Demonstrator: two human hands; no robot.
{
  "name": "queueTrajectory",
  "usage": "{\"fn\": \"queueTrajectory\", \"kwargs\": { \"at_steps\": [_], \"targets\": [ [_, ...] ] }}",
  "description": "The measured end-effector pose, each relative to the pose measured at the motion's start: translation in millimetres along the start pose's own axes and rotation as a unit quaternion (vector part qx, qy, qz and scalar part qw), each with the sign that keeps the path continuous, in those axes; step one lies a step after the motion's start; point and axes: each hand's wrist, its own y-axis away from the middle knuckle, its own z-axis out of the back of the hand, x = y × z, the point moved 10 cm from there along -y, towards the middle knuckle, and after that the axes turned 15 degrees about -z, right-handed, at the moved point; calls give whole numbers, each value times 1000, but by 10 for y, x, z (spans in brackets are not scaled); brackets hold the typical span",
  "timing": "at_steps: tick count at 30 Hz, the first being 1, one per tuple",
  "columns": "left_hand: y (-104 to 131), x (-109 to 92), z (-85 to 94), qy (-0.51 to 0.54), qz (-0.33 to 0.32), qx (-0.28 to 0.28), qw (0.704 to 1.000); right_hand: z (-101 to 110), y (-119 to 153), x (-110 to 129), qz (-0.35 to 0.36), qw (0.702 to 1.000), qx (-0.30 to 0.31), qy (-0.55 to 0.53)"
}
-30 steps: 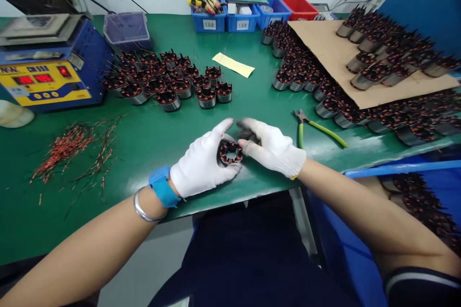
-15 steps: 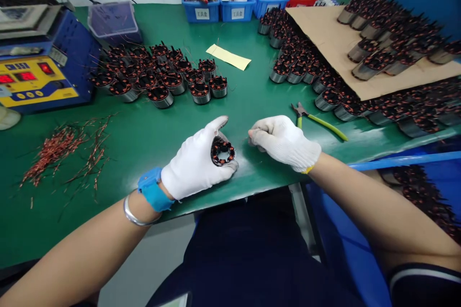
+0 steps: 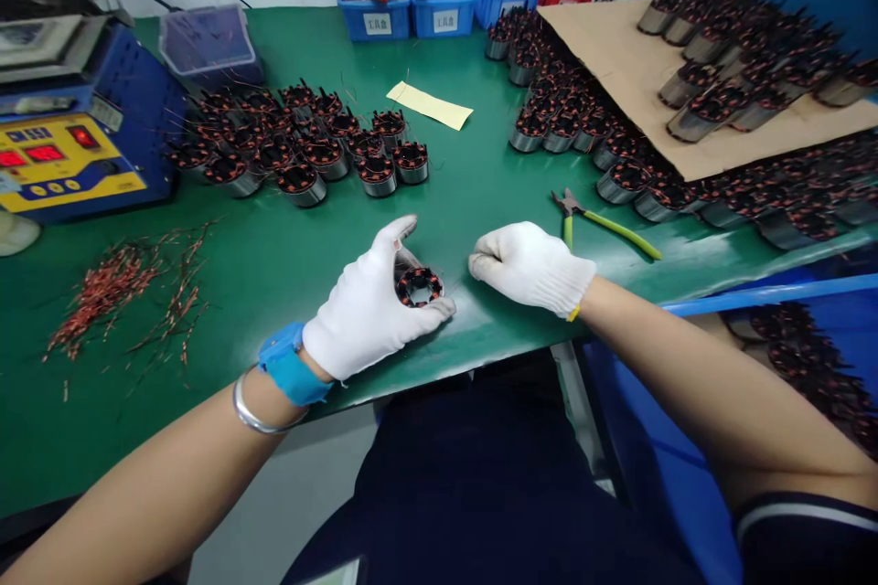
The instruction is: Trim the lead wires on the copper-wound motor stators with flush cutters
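Note:
My gloved left hand (image 3: 374,302) curls its thumb and fingers around a motor stator (image 3: 420,288), a metal ring with copper windings and black insulation. The stator lies tipped on the green table, its wound end facing me. To its right, apart from it, my gloved right hand (image 3: 525,265) is closed with thumb and fingertips pinched together. Whatever the pinch holds is too small or hidden to name; a thin wire may run near it. Wire cutters (image 3: 607,224) with green handles lie just beyond the right hand.
Several stators (image 3: 302,183) stand at the back left, more line the right under a cardboard sheet (image 3: 617,46). Copper wire scraps (image 3: 102,292) lie at left, near a blue and yellow control box (image 3: 75,155). A yellow paper strip (image 3: 430,105) and blue bins (image 3: 376,21) are farther back.
The left hand's grip on the stator has shifted slightly, its thumb moving a little left. My right hand stays pinched and has turned slightly. The whole view has shifted a little.

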Motion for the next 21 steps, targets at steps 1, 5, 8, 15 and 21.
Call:
{"fn": "queueTrajectory", "kwargs": {
  "at_steps": [1, 5, 8, 15, 21],
  "targets": [
    [-2, -1, 6, 10, -3, -1, 1000, 19, -14, -38, -13, 1000, -14, 13],
    [-5, 38, 4, 59, -6, -19, 998, 162, 70, 40, 21, 993, -113, -31],
    [-10, 49, -23, 89, -17, -29, 996, 106, 158, 212, 116, 981, -88, -124],
    [-11, 14, -62, 95, -38, -7, 995, 127, -27, -89, -24, 989, -90, -112],
    [-38, -65, -61, 85, -52, -3, 995, -29, 51, 82, 19, 988, 36, -151]
  ]
}}
